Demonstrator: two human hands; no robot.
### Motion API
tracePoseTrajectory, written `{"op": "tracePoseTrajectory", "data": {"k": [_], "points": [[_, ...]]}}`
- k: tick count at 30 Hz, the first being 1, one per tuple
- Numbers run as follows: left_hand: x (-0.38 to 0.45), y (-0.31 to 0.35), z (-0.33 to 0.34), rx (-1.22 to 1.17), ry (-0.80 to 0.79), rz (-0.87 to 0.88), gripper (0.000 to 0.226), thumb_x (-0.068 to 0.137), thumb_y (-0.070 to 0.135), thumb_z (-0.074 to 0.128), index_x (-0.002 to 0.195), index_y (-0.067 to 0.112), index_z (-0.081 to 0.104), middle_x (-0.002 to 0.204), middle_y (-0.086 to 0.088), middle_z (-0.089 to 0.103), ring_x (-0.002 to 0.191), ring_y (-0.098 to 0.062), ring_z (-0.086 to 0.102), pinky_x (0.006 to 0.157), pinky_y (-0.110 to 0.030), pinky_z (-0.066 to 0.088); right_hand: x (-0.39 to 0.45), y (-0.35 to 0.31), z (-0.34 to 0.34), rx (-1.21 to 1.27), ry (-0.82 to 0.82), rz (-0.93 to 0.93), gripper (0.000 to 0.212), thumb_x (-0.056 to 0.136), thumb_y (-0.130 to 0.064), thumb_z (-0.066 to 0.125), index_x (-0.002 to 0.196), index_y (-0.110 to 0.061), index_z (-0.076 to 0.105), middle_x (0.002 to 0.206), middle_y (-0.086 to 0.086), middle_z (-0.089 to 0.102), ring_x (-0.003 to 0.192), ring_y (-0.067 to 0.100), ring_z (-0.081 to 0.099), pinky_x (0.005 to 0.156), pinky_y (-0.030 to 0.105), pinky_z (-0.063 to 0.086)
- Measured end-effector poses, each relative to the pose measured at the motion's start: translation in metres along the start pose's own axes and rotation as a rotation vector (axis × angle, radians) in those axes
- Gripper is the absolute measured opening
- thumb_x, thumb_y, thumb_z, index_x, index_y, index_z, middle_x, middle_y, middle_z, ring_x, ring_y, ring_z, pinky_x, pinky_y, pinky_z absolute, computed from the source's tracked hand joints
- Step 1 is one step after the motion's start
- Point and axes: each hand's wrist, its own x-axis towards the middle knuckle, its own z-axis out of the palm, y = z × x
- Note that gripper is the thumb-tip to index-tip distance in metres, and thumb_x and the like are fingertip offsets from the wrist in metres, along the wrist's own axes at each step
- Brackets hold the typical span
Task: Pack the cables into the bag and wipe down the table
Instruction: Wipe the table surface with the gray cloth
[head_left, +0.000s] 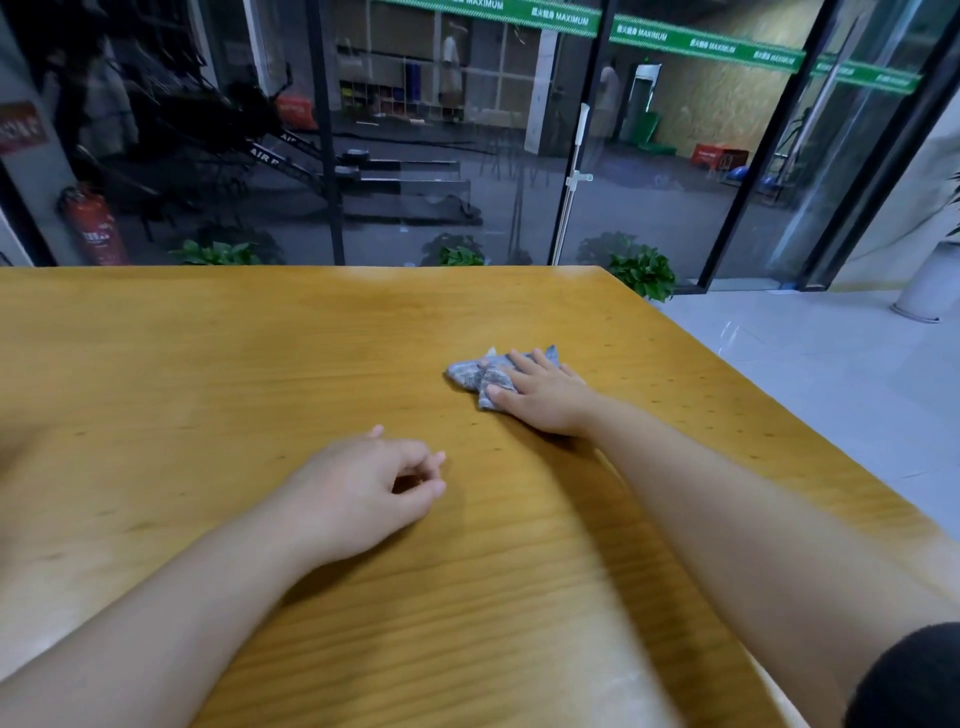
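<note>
Cloth (475, 376): grey-blue, mottled, crumpled, lying on the wooden table (208, 364) toward its right edge. Right hand (540, 397) pressed flat on it, fingers straight. Left hand (363, 488) loosely curled, holding nothing, over the tabletop.

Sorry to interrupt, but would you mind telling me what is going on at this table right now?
A person is wiping down the wooden table. The right hand presses flat on a crumpled grey cloth toward the table's far right side. The left hand rests nearer the person, fingers loosely curled and holding nothing. No cables or bag are in view, so the packing step cannot be judged from here.
</note>
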Motion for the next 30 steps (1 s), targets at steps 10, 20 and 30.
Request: {"op": "tracePoseTrajectory", "data": {"k": [10, 20, 30], "points": [[-0.036, -0.007, -0.005, 0.165, 0.013, 0.102, 0.031, 0.094, 0.045, 0.037, 0.123, 0.041, 0.047, 0.135, 0.024, 0.047, 0.131, 0.015, 0.022, 0.110, -0.017, -0.004, -0.089, 0.005, 0.000, 0.188, -0.112, -0.265, 0.051, 0.099, -0.044, 0.033, 0.143, -0.019, 0.038, 0.154, -0.023, 0.004, 0.140, -0.006, -0.010, 0.115, 0.025, -0.005], [-0.079, -0.049, -0.034, 0.219, 0.053, -0.049, 0.031, 0.093, 0.048, 0.036, 0.121, 0.045, 0.049, 0.134, 0.029, 0.043, 0.126, 0.009, 0.034, 0.110, -0.019, 0.019, -0.088, 0.004, -0.027, 1.111, 0.434, 0.194, 0.035, 0.094, -0.054, 0.042, 0.099, -0.025, 0.061, 0.104, -0.007, 0.064, 0.100, 0.017, 0.060, 0.087, 0.037, 0.046], [-0.086, -0.062, -0.027, 0.106, 0.084, -0.075, 0.026, 0.092, 0.046, 0.042, 0.115, 0.050, 0.052, 0.121, 0.046, 0.037, 0.113, 0.032, 0.016, 0.088, 0.003, 0.021, 0.010, -0.031, -0.002, 0.286, 0.213, 0.437, 0.057, 0.098, -0.047, 0.012, 0.144, -0.020, 0.033, 0.150, 0.007, 0.032, 0.142, 0.028, 0.019, 0.113, 0.049, 0.015]]}}
